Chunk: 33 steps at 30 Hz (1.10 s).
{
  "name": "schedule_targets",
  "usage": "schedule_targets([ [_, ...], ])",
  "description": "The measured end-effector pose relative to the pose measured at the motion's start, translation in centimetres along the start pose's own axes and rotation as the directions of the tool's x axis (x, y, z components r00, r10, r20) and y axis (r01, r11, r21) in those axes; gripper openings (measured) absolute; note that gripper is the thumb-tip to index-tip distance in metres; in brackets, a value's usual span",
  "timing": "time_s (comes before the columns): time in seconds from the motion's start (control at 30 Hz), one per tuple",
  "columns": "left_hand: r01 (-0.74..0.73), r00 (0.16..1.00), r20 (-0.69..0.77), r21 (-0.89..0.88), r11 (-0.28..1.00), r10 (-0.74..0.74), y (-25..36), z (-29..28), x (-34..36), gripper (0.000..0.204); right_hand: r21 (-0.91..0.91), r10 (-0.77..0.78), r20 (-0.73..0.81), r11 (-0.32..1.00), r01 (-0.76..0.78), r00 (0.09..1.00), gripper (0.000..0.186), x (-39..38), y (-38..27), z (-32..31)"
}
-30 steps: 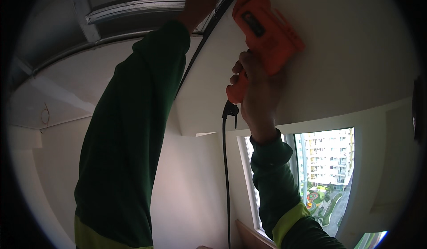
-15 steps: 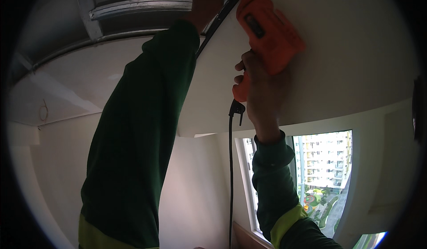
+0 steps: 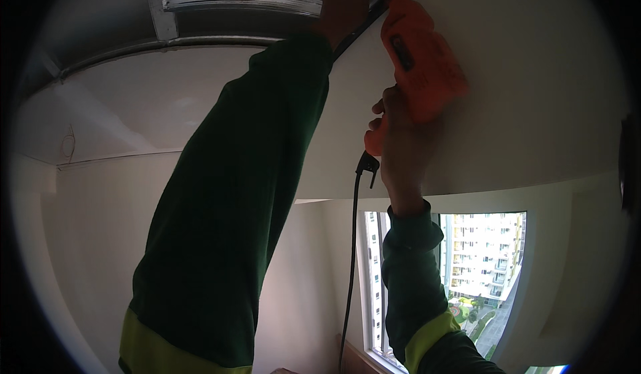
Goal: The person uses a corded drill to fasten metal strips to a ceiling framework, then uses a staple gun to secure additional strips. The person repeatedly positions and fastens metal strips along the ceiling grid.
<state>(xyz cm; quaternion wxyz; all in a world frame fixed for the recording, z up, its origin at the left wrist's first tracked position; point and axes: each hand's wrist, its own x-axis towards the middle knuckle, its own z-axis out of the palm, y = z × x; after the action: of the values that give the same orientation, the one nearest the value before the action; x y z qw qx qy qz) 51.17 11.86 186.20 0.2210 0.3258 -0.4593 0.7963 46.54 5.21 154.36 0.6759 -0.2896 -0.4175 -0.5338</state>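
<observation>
Overhead, my right hand [image 3: 404, 150] grips the handle of an orange corded drill [image 3: 427, 67], its nose at the dark edge strip [image 3: 359, 30] where metal ceiling framing meets a white board. A black cord [image 3: 356, 227] hangs from the drill's base. My left hand [image 3: 342, 3] is raised against the framing at the top of the view, just left of the drill's nose. It is dim and its fingertips are hidden, so I cannot tell what it holds.
Silver metal channels [image 3: 234, 1] span an open section of ceiling. A white ceiling panel [image 3: 127, 100] with a small loop of wire [image 3: 67, 148] is at the left. Below are pale walls [image 3: 100, 254] and a window [image 3: 481, 254] looking out on a tall building.
My left hand, my right hand and the drill have shifted rightward in the view, with the drill slightly lower. The surroundings have shifted too. The right hand keeps its grip.
</observation>
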Motion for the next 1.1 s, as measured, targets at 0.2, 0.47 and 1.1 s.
schedule_targets([
  [0.2,0.015,0.998,0.061,-0.01,1.0,-0.014,-1.3,1.4,0.0,0.032,0.131,0.017,0.01,0.991,-0.018,1.0,0.029,0.2,0.4,0.0],
  [0.47,-0.197,0.956,0.285,0.442,0.875,0.072,0.1,-1.5,0.2,0.044,0.229,-0.01,0.208,0.973,-0.039,0.978,0.034,-0.1,0.2,1.2],
  [1.1,-0.369,0.929,0.263,0.612,0.7,0.26,-2.0,-1.0,0.0,0.035,0.117,-0.019,0.156,0.993,0.001,0.987,0.029,0.9,0.6,-0.2],
])
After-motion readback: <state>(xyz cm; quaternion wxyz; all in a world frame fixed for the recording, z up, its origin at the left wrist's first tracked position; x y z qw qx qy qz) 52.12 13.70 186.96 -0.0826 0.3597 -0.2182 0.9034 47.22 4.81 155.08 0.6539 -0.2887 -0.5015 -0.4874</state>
